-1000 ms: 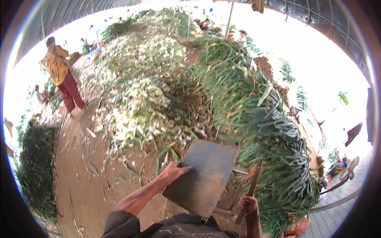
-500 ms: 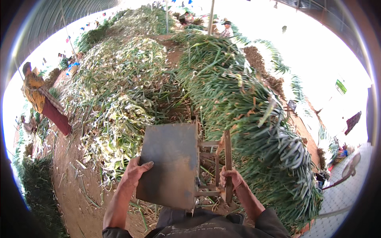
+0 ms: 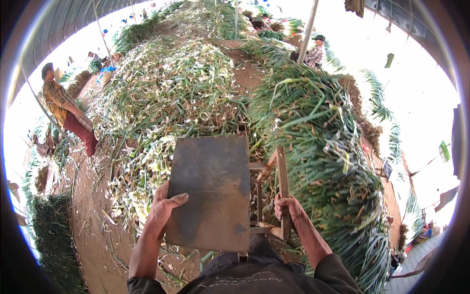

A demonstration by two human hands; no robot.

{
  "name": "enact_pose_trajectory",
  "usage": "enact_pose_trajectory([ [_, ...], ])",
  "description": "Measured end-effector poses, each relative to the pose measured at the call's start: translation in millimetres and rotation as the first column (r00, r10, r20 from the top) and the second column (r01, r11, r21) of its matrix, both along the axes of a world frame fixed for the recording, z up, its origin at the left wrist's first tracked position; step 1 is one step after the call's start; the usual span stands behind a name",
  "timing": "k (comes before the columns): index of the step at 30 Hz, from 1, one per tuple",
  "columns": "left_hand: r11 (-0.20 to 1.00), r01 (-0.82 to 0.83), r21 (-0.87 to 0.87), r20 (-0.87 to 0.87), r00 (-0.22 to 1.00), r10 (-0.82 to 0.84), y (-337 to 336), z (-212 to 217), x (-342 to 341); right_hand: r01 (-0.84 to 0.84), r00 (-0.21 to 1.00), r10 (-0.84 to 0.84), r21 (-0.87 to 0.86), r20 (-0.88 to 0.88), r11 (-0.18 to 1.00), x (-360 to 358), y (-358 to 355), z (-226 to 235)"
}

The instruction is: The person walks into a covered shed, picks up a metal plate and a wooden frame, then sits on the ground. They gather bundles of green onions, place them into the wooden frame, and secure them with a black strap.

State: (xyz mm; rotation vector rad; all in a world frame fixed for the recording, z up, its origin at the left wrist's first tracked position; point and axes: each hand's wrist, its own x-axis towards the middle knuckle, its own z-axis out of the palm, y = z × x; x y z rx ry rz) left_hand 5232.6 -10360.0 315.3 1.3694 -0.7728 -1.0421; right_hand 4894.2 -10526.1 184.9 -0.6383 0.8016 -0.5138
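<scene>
The stool (image 3: 210, 186) is held between both hands in front of the body, its flat panel (image 3: 205, 164) facing up toward the head, the panel's long axis running roughly from 12 to 6 o'clock. From the left hand (image 3: 164, 203) the panel lies at 3 o'clock: those fingers grasp its 9 o'clock edge, thumb over the face. The right hand (image 3: 291, 208) has its fingers wrapped round the rail (image 3: 282, 174), which runs nearly parallel to that axis; the left is the hand nearer the panel.

The left fingertips are hidden behind the panel, which also covers part of the frame; whether its 6 o'clock edge touches the dark shirt (image 3: 264, 282), I cannot tell. Toward 2 o'clock from the rail, green stalks (image 3: 323, 147) overlap too densely to separate
</scene>
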Motion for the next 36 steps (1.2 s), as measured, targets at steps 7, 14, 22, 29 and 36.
enact_pose_trajectory([
  [7, 0.99, -0.132, 0.047, 0.138, 0.983, 0.124, -205.2, 14.2, 71.3, -0.061, 0.997, 0.056, -0.083, -0.058, 0.995, 108.7, -231.5, -0.1],
  [14, 0.99, -0.137, 0.026, 0.068, 0.988, 0.135, -415.3, 55.5, 142.8, -0.101, 0.995, 0.101, -0.107, -0.003, 0.989, 200.5, -449.7, -5.8],
  [22, 0.993, -0.11, 0.05, 0.106, 0.989, 0.104, -638.2, 57.1, 255.3, -0.095, 0.995, 0.095, -0.1, 0.0, 0.99, 312.5, -663.0, -5.4],
  [29, 0.994, -0.075, 0.083, 0.143, 0.988, 0.062, -866.1, 47.9, 355.8, 0.066, 0.998, -0.068, -0.103, -0.017, 0.992, 398.4, -852.3, -34.1],
  [36, 0.982, 0.172, 0.081, 0.094, 0.979, -0.18, -1106.8, 58.5, 417.2, 0.198, 0.973, -0.214, -0.16, -0.092, 0.967, 450.4, -1016.5, -30.6],
])
